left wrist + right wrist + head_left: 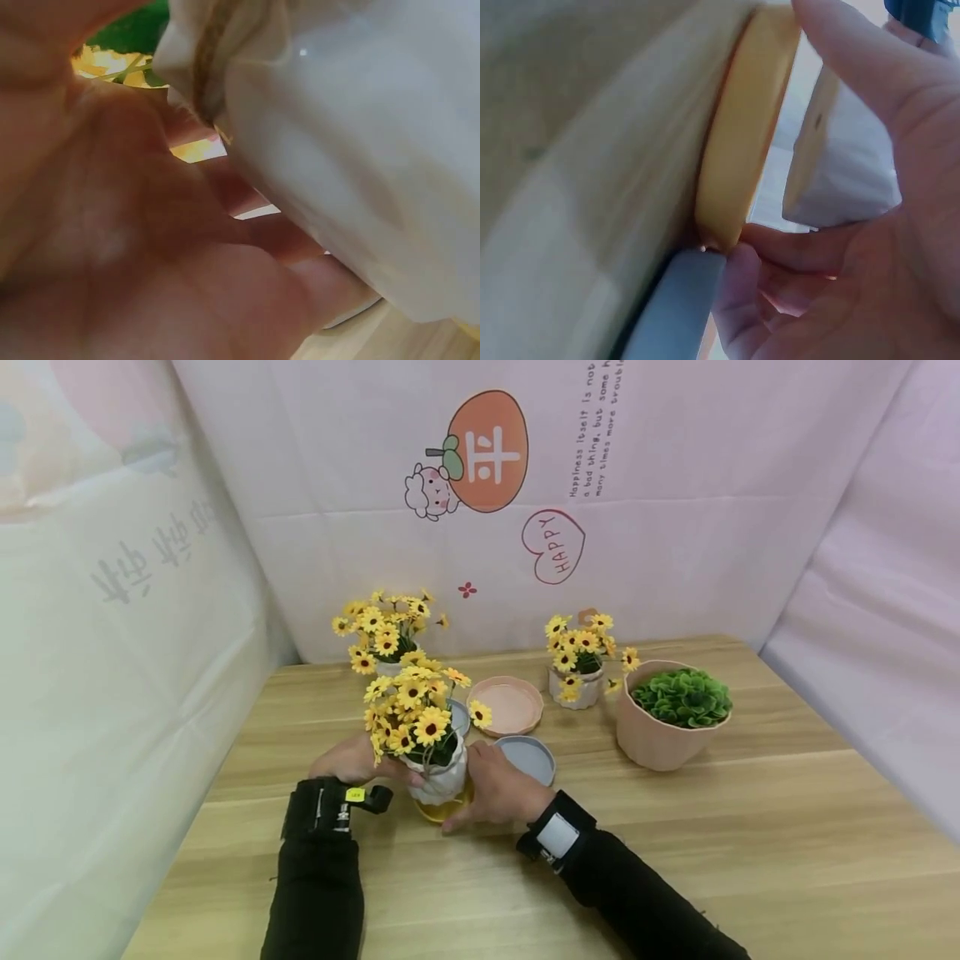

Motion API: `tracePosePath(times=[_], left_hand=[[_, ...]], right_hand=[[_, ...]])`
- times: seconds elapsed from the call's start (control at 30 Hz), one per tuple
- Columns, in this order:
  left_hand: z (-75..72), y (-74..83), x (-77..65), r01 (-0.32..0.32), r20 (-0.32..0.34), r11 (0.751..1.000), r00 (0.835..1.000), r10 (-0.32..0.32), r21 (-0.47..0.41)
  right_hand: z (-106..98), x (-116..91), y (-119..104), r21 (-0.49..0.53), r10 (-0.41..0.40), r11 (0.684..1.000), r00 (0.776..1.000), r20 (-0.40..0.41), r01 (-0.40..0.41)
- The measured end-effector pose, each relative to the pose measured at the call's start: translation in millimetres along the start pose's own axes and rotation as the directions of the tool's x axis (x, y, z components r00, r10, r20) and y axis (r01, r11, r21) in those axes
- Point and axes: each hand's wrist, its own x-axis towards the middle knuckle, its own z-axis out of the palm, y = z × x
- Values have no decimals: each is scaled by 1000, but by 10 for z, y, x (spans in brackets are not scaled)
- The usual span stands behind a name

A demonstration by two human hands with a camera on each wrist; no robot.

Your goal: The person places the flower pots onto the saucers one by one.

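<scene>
A white ruffled flower pot (438,781) with yellow daisy-like flowers (412,702) leans in my left hand (352,760), which grips it round the side. The left wrist view shows the fingers curved behind the pot and a twine band (214,60) at its neck. Below it is a yellow saucer (746,127) on the table; in the right wrist view a gap shows between saucer and pot base. My right hand (498,785) holds the saucer's edge between thumb and fingers. Right beside these fingers lies a grey-blue saucer (528,758).
Farther back stand a second flower pot (386,668) at left and a third white pot (577,689) at right. Between them lie a pink saucer (506,703) and another grey-blue saucer (459,714), partly hidden. A pink pot (652,735) with green foliage stands at right.
</scene>
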Motion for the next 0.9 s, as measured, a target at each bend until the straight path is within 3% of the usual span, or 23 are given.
tracePosePath(times=[0.13, 0.27, 0.33, 0.43, 0.47, 0.57, 0.67, 0.8, 0.9], left_hand=[[19, 16, -4, 49, -14, 999, 999, -49, 7], [52, 52, 5, 137, -63, 986, 989, -131, 96], [66, 70, 15, 200, -98, 969, 977, -187, 145], [80, 101, 19, 324, -165, 924, 941, -294, 200], [80, 104, 18, 337, -173, 919, 936, -305, 205], [90, 101, 35, 305, -133, 938, 949, -285, 166], [105, 78, 71, 198, -45, 976, 980, -195, 91], [133, 52, 113, 160, 13, 987, 987, -161, 27], [136, 30, 122, 135, 42, 991, 990, -134, -23]], right_hand=[[-65, 31, 58, 72, -115, 991, 993, 7, 114], [-119, 48, 79, 132, -189, 974, 982, 11, 186], [-133, 58, 77, 157, -203, 967, 979, 15, 198], [-147, 66, 67, 184, -187, 966, 982, 22, 180], [-151, 67, 67, 190, -180, 967, 983, 28, 171], [-159, 57, 75, 201, -125, 973, 991, 45, 113], [-175, 24, 84, 188, -55, 981, 997, 44, 46], [-189, -15, 68, 194, -18, 981, 1000, 14, 15], [-188, -21, 29, 219, -38, 975, 999, -4, 38]])
